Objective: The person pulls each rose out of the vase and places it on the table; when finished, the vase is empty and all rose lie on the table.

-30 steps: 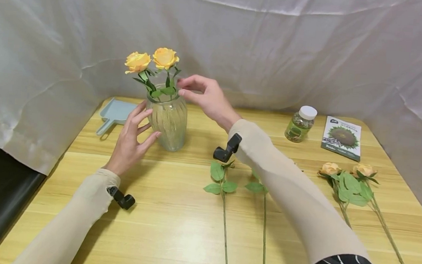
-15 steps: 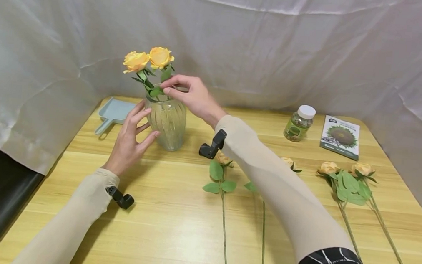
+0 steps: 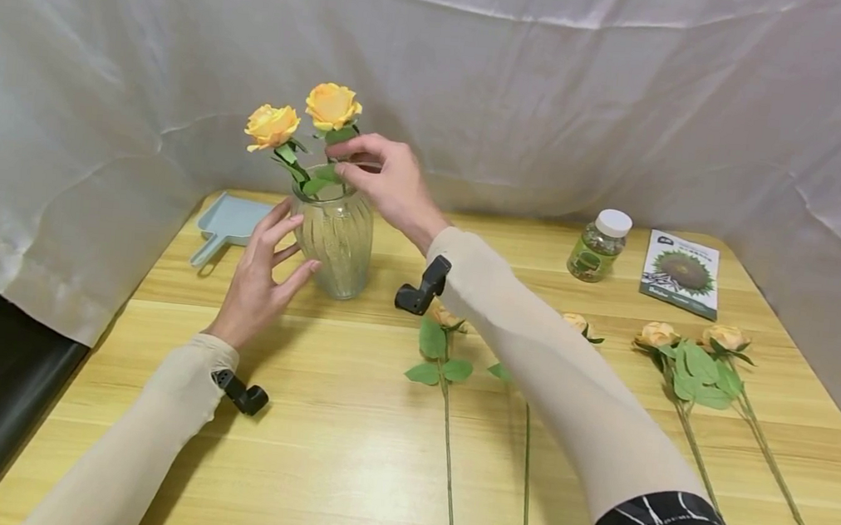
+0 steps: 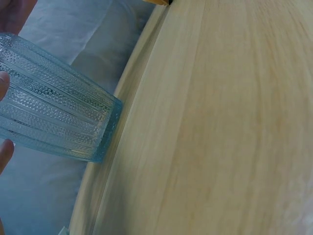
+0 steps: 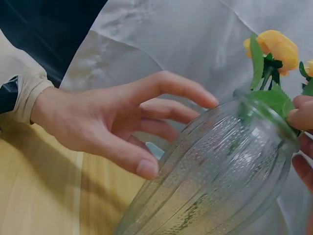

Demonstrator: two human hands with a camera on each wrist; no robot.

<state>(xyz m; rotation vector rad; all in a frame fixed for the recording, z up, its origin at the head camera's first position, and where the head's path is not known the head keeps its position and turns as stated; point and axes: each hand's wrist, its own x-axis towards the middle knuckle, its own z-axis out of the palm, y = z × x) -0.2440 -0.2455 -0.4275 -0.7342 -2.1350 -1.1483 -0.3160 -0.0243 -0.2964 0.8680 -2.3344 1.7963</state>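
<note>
A ribbed clear glass vase (image 3: 335, 247) stands upright at the back left of the table, with two artificial yellow roses in it. My left hand (image 3: 257, 282) holds the vase's left side, fingers curved along it and thumb toward the front. Its fingertips lie against the glass in the right wrist view. Over the rim, my right hand (image 3: 393, 185) pinches the stem of the right rose (image 3: 333, 106) between thumb and fingers, among the green leaves. The left rose (image 3: 272, 127) leans outward to the left, untouched. Lower stems show only dimly through the textured glass.
Behind the vase lies a light blue dustpan (image 3: 232, 221). Several paler roses (image 3: 658, 335) lie on the wooden table (image 3: 343, 456), two of them partly under my right forearm. A white-capped jar (image 3: 598, 249) and a sunflower seed packet (image 3: 681, 273) sit at the back right.
My right hand moved left to the rose stems, then slightly up. The right rose tipped left, then rose higher and shifted right, apart from the left one. The left hand kept its place.
</note>
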